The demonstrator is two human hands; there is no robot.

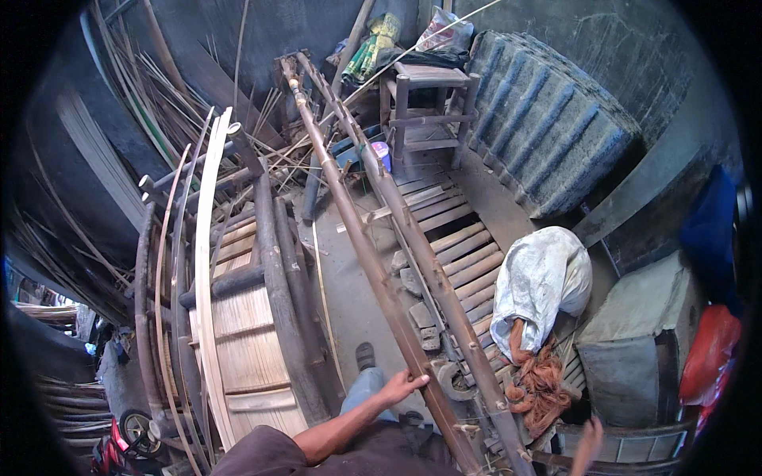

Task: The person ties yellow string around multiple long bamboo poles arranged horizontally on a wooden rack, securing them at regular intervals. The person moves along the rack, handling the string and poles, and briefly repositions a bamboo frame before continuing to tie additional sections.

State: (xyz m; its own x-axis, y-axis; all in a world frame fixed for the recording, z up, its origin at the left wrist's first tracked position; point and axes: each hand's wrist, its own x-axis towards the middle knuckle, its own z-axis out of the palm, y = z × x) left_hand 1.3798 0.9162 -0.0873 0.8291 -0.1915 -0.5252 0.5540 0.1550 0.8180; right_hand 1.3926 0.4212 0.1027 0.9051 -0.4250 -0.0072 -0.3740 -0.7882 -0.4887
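Two long brown bamboo poles lie side by side, running from the back wall down to my body. My left hand [401, 389] is closed on the edge of the left bamboo pole [367, 297], near its close end. The right bamboo pole [446, 297] runs next to it, with short knobs along its length. My right hand [589, 443] is at the lower right, off the poles and smeared by motion, so its fingers do not read clearly. Nearest to it lies a heap of reddish-brown fibre [544, 389], spilling from a white sack [548, 274].
On the left stands a bamboo bench [246, 317] with pale strips [208, 278] leaning over it. A slatted bamboo rack [472, 266] lies beyond the right pole. Behind are a small bamboo stool [432, 103] and stacked corrugated sheets [552, 119]. A grey box [635, 349] stands right.
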